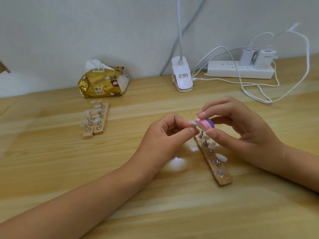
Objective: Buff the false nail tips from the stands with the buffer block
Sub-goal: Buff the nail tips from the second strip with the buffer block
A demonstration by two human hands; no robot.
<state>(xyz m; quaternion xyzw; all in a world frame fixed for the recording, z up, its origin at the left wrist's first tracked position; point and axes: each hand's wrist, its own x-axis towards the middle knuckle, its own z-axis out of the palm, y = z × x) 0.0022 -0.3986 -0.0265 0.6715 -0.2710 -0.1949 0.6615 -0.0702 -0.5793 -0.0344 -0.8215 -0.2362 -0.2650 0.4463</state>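
Three wooden stands (224, 180): two at nine o'clock bearing roughly ten nail tips (97, 106), one at four o'clock with at least three. One buffer block (206, 124), one tissue pack (101, 83), one clip lamp (182, 78), one power strip (224, 69), two chargers (264, 57).

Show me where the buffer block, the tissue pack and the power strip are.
buffer block (206, 124), head view, on its striped side.
tissue pack (101, 83), head view, on its gold wrapper.
power strip (222, 70), head view, on its white body.

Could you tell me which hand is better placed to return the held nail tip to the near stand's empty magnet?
Likely left: the left hand pinches the nail tip, while the right hand grips the buffer block.
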